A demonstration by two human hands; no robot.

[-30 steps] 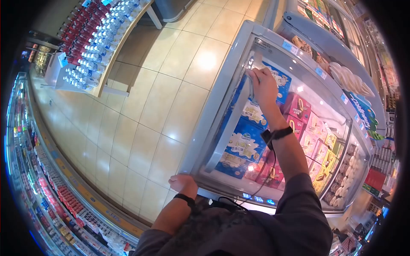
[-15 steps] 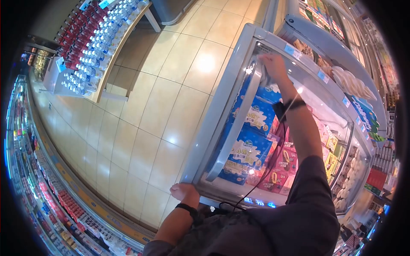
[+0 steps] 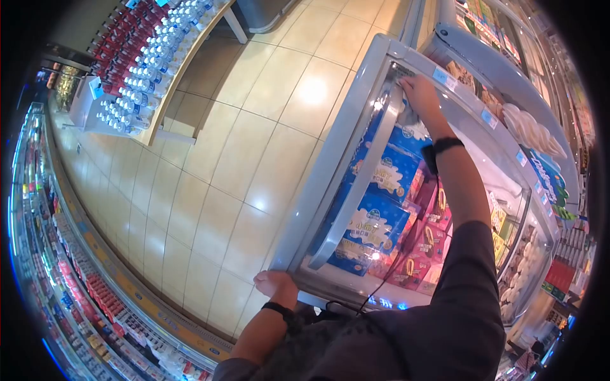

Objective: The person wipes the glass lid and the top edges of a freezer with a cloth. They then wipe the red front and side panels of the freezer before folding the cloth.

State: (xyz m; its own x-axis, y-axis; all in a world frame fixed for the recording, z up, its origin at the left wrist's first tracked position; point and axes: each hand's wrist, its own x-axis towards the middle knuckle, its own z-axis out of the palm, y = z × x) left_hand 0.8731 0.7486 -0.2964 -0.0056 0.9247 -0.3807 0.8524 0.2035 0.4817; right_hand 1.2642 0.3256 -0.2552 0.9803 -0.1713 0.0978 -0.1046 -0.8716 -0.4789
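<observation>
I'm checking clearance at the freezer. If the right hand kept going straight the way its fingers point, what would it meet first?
Probably the freezer's far end rim: the right hand lies on the sliding lid just short of it, though depth is unclear.

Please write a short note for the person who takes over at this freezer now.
Left hand: rests on the near corner of the freezer; grip unclear.
Right hand: fingers on the far end of the glass lid, beside its grey handle.
Things: blue boxes and pink boxes lie inside, untouched.
Done: no box is in either hand.
Left: cannot tell whether the lid is open; check first.
</observation>
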